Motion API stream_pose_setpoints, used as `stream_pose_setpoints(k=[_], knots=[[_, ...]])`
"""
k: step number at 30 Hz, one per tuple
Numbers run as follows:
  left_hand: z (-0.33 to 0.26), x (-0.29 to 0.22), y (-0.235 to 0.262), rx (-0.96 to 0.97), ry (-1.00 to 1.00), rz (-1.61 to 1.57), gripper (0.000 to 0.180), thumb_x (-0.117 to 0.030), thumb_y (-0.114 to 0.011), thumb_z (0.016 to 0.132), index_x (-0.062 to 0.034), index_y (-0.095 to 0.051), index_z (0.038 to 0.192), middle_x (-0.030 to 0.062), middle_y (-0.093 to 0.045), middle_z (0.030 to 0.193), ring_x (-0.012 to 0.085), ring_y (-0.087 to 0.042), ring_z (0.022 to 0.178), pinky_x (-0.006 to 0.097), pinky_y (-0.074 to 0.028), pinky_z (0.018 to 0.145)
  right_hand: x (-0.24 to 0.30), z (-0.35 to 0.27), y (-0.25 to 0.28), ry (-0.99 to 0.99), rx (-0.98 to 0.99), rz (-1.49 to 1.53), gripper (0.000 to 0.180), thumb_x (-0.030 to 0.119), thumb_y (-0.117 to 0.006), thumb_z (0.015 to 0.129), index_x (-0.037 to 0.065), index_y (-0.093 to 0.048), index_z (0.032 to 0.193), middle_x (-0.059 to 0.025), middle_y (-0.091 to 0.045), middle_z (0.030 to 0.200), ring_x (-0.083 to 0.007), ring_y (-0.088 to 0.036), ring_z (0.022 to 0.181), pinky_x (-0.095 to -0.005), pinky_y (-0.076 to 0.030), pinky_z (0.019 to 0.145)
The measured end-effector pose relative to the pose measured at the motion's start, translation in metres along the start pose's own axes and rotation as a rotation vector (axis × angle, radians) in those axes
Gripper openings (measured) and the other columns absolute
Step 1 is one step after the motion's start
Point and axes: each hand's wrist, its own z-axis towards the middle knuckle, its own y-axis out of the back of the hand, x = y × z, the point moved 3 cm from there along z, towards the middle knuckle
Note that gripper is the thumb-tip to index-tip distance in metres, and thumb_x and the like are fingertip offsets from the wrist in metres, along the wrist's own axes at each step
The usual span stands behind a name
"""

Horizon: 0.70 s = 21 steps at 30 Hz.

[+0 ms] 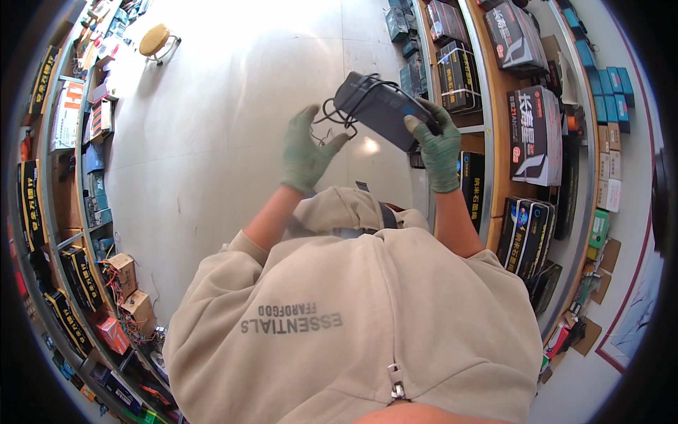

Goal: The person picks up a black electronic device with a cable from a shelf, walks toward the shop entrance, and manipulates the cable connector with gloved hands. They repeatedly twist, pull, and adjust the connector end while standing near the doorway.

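My right hand [439,154], in a green knitted glove, grips the near right end of a dark grey rectangular box [393,119], thumb on top. The box is held up at a tilt in front of me. A thin black cable [339,107] is looped round its far left part and hangs off in coils. My left hand [305,151], gloved the same way, is raised just left of the coils. Its thumb and fingers are apart with nothing held between them; whether the thumb touches a hanging loop I cannot tell.
On the right, shelving [500,141] holds large cartons [537,134] and several strapped black boxes [526,237]. The left rack [78,162] carries more boxes, with wires and open cartons [138,307] near its lower part. A round yellow-topped stool [155,41] stands far left on the pale floor [226,85].
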Motion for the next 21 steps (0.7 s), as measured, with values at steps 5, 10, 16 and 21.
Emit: stream_pose_setpoints(k=[5, 10, 16, 21], knots=[[0.073, 0.000, 0.009, 0.247, -0.047, -0.230, 0.036, -0.017, -0.075, 0.083, -0.0040, -0.062, 0.114, 0.0111, -0.065, 0.117, 0.0236, -0.063, 0.105, 0.034, -0.052, 0.087, 0.019, 0.035, -0.027, 0.157, 0.041, -0.266, 0.040, 0.012, -0.080, 0.076, 0.001, -0.066, 0.113, -0.0074, -0.061, 0.104, -0.0135, -0.063, 0.090, -0.0251, -0.053, 0.080], [0.119, 0.031, 0.006, 0.398, 0.165, -0.423, 0.051, -0.015, -0.078, 0.081, -0.0014, -0.055, 0.124, 0.0135, -0.063, 0.122, 0.0222, -0.062, 0.111, 0.035, -0.052, 0.091, 0.039, 0.083, -0.017, 0.175, 0.180, -0.209, 0.046, 0.007, -0.079, 0.075, 0.002, -0.063, 0.118, -0.0057, -0.062, 0.102, -0.0130, -0.061, 0.091, -0.0270, -0.053, 0.082], [0.158, 0.017, -0.051, 0.390, 0.381, -0.802, 0.059, -0.008, -0.074, 0.083, 0.0025, -0.045, 0.134, 0.0178, -0.059, 0.123, 0.0252, -0.060, 0.112, 0.033, -0.050, 0.096, 0.042, 0.159, -0.002, 0.185, 0.226, -0.167, 0.049, 0.008, -0.080, 0.073, 0.003, -0.063, 0.119, -0.0056, -0.063, 0.103, -0.0125, -0.060, 0.094, -0.0262, -0.051, 0.085], [0.226, 0.026, -0.080, 0.113, 0.564, -1.094, 0.044, 0.000, -0.064, 0.086, 0.0006, -0.052, 0.128, 0.0128, -0.065, 0.106, 0.0179, -0.065, 0.088, 0.034, -0.056, 0.082, 0.022, 0.238, 0.032, 0.030, 0.133, 0.164, 0.044, 0.012, -0.075, 0.078, 0.002, -0.063, 0.119, -0.0070, -0.064, 0.105, -0.0137, -0.061, 0.094, -0.0261, -0.049, 0.088]])
